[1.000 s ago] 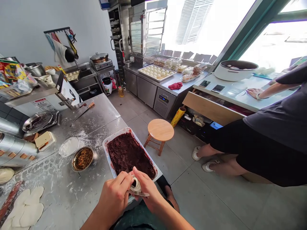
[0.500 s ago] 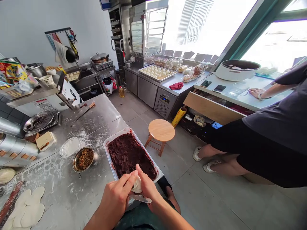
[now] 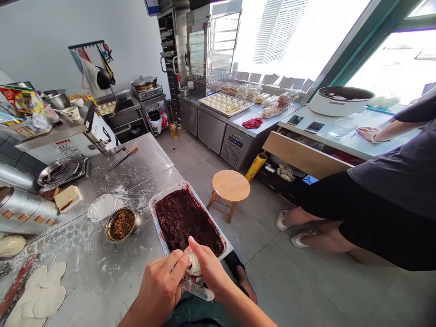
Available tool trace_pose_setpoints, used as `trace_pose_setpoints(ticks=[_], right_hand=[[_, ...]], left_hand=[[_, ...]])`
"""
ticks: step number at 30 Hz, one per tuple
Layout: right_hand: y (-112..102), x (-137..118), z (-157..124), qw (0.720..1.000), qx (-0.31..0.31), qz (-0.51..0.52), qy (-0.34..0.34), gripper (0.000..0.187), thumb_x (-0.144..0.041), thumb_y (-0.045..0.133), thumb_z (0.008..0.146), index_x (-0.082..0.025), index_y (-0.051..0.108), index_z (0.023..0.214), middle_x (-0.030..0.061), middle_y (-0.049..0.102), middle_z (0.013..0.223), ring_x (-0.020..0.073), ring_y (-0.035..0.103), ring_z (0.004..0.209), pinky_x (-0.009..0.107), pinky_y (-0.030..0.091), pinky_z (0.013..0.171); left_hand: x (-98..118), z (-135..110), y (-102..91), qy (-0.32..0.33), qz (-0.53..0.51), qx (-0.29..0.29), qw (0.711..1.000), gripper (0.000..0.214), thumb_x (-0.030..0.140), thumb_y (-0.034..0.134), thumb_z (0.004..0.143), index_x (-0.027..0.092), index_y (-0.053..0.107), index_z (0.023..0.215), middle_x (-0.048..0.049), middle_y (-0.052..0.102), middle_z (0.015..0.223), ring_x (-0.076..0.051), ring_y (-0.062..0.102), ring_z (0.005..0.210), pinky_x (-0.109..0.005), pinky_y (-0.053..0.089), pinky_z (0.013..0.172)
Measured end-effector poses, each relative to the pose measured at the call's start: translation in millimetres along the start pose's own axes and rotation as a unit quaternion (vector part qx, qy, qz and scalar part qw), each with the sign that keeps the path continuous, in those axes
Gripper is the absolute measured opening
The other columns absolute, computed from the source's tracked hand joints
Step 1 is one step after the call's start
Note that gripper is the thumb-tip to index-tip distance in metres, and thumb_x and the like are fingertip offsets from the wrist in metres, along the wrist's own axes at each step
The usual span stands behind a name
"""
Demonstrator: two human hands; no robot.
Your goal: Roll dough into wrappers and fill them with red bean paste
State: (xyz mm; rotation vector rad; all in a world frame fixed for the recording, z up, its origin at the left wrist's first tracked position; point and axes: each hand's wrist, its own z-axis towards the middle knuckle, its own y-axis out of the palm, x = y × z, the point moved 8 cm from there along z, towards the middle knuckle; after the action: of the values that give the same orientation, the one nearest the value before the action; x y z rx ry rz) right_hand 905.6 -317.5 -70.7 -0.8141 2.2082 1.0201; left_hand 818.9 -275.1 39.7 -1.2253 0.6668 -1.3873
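A pleated dough bun (image 3: 194, 265) with a small dark opening sits between my two hands, over the near edge of the paste tub. My right hand (image 3: 209, 268) cups it from the right, thumb raised along its top. With closed fingertips, my left hand (image 3: 165, 277) pinches the bun's gathered edge. A flat spatula (image 3: 197, 289) juts out from under the left hand; its handle is hidden in that palm. Just beyond is the white tub (image 3: 153, 213) of dark bean paste (image 3: 185, 218).
Left on the floury steel table (image 3: 143, 159) are a bowl of brown filling (image 3: 121, 225), a flour dish (image 3: 101, 207), flat dough wrappers (image 3: 47, 295), a rolling pin (image 3: 17, 281) and a knife (image 3: 124, 156). A stool (image 3: 230, 185) stands beyond the tub. At right stands another person (image 3: 391, 181).
My left fingers have shifted slightly left along the bun, showing more of its pleats and dark opening. The spatula blade has tilted lower. The whole view has shifted a little.
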Motion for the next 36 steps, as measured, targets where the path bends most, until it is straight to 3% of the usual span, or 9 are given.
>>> trace_pose_setpoints(ticks=[3, 7, 12, 17, 21, 24, 30, 33, 36], right_hand=[[3.2, 2.7, -2.7, 1.000, -0.018, -0.002, 0.019, 0.070, -0.083, 0.044, 0.089, -0.018, 0.069, 0.081, -0.0001, 0.062, 0.054, 0.0124, 0.053, 0.042, 0.023, 0.035, 0.039], [6.0, 0.3, -6.2, 0.999, -0.031, 0.018, 0.008, 0.060, -0.078, 0.057, 0.086, -0.019, 0.067, 0.080, -0.0036, 0.058, 0.057, 0.0099, 0.049, 0.042, 0.022, 0.035, 0.037], [4.0, 2.5, -7.7, 1.000, -0.016, -0.015, 0.019, 0.068, -0.082, 0.045, 0.089, -0.018, 0.067, 0.082, -0.0023, 0.057, 0.053, 0.0116, 0.051, 0.041, 0.022, 0.035, 0.036], [10.4, -2.6, -8.5, 0.999, -0.046, 0.019, -0.014, 0.058, -0.075, 0.059, 0.086, -0.018, 0.065, 0.078, -0.0033, 0.058, 0.057, 0.0087, 0.047, 0.041, 0.021, 0.033, 0.038], [9.1, 0.3, -8.9, 1.000, -0.026, -0.006, 0.009, 0.068, -0.083, 0.048, 0.087, -0.018, 0.065, 0.077, -0.0021, 0.057, 0.052, 0.0123, 0.052, 0.041, 0.024, 0.036, 0.039], [14.5, 0.4, -10.2, 0.998, -0.062, 0.009, 0.008, 0.063, -0.079, 0.053, 0.088, -0.018, 0.069, 0.088, -0.0032, 0.059, 0.059, 0.0088, 0.047, 0.041, 0.022, 0.029, 0.037], [8.5, -0.2, -8.9, 0.999, -0.022, -0.026, -0.001, 0.069, -0.083, 0.047, 0.088, -0.017, 0.064, 0.075, -0.0020, 0.056, 0.050, 0.0120, 0.052, 0.041, 0.023, 0.035, 0.038], [14.9, 0.3, -9.1, 0.998, -0.060, -0.012, 0.007, 0.064, -0.078, 0.051, 0.089, -0.017, 0.068, 0.085, -0.0040, 0.057, 0.055, 0.0086, 0.045, 0.039, 0.022, 0.027, 0.036], [15.6, -1.3, -8.0, 0.998, -0.065, -0.001, -0.009, 0.059, -0.074, 0.058, 0.088, -0.017, 0.065, 0.078, -0.0038, 0.056, 0.053, 0.0077, 0.043, 0.039, 0.022, 0.028, 0.036]], left_hand=[[4.2, -2.7, -2.6, 0.022, 0.013, 0.011, 1.000, 0.042, 0.010, 0.040, 0.096, 0.017, 0.058, 0.134, -0.0082, 0.074, 0.115, -0.015, 0.071, 0.076, -0.027, 0.055, 0.065], [3.5, -5.5, -4.5, 0.014, 0.007, 0.024, 1.000, 0.036, 0.009, 0.040, 0.095, 0.019, 0.063, 0.119, -0.0054, 0.074, 0.097, -0.017, 0.066, 0.069, -0.029, 0.051, 0.062], [9.6, -6.5, -5.7, 0.048, 0.025, 0.022, 0.998, 0.040, 0.012, 0.042, 0.098, 0.014, 0.057, 0.135, -0.0101, 0.075, 0.113, -0.015, 0.069, 0.074, -0.027, 0.052, 0.063], [6.8, -8.5, -9.1, 0.019, 0.003, 0.024, 1.000, 0.033, 0.012, 0.041, 0.096, 0.017, 0.062, 0.121, -0.0068, 0.073, 0.095, -0.016, 0.065, 0.066, -0.028, 0.051, 0.061], [9.6, -11.3, -8.1, 0.038, 0.024, 0.018, 0.999, 0.043, 0.010, 0.038, 0.097, 0.015, 0.056, 0.136, -0.0105, 0.074, 0.111, -0.014, 0.069, 0.071, -0.025, 0.054, 0.063], [8.9, -13.4, -10.0, 0.036, 0.012, 0.022, 0.999, 0.038, 0.009, 0.041, 0.096, 0.016, 0.060, 0.128, -0.0103, 0.074, 0.107, -0.016, 0.070, 0.075, -0.026, 0.056, 0.066], [10.3, -14.2, -8.7, 0.032, 0.008, 0.010, 0.999, 0.046, 0.009, 0.041, 0.097, 0.014, 0.053, 0.141, -0.0098, 0.074, 0.109, -0.015, 0.070, 0.072, -0.026, 0.055, 0.062], [9.8, -16.3, -9.9, 0.031, 0.000, 0.023, 0.999, 0.038, 0.009, 0.042, 0.097, 0.016, 0.060, 0.129, -0.0085, 0.074, 0.102, -0.017, 0.070, 0.074, -0.028, 0.055, 0.062], [5.2, -18.3, -10.3, 0.003, -0.023, 0.027, 0.999, 0.036, 0.007, 0.042, 0.095, 0.017, 0.060, 0.125, -0.0069, 0.072, 0.098, -0.016, 0.067, 0.069, -0.028, 0.054, 0.062]])
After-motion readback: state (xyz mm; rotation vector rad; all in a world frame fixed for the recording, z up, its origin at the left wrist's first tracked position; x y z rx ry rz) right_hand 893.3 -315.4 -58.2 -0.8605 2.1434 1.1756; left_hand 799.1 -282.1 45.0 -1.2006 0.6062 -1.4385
